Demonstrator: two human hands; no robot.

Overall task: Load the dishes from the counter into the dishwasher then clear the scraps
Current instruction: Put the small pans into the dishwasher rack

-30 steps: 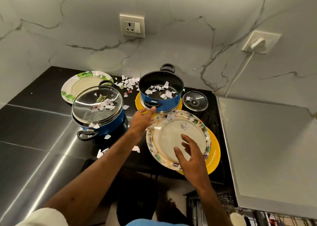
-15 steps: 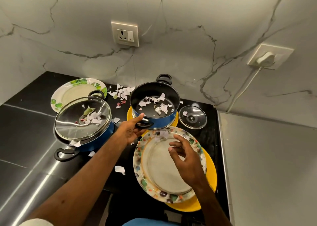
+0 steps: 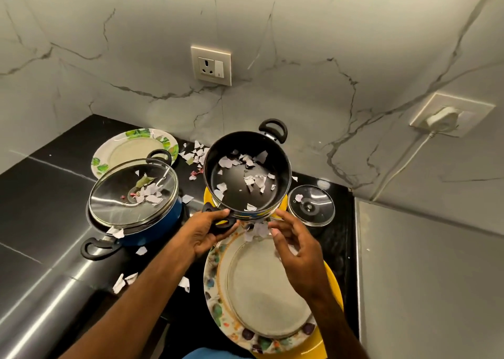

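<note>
Lidded blue pan (image 3: 141, 222) is left on the black counter (image 3: 41, 195). Left hand (image 3: 207, 232) is closed on the near black handle of the small blue pot (image 3: 246, 176), held tilted above the yellow plate (image 3: 282, 203); paper scraps (image 3: 253, 178) should be kept level inside. Right hand (image 3: 297, 252) hovers open, fingers spread, over the floral-rimmed plate (image 3: 261, 298).

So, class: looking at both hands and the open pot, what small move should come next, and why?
Probably bring the right hand under the pot to steady it. The left hand grips only the near handle, and loose paper scraps inside could spill if it tips.
</note>
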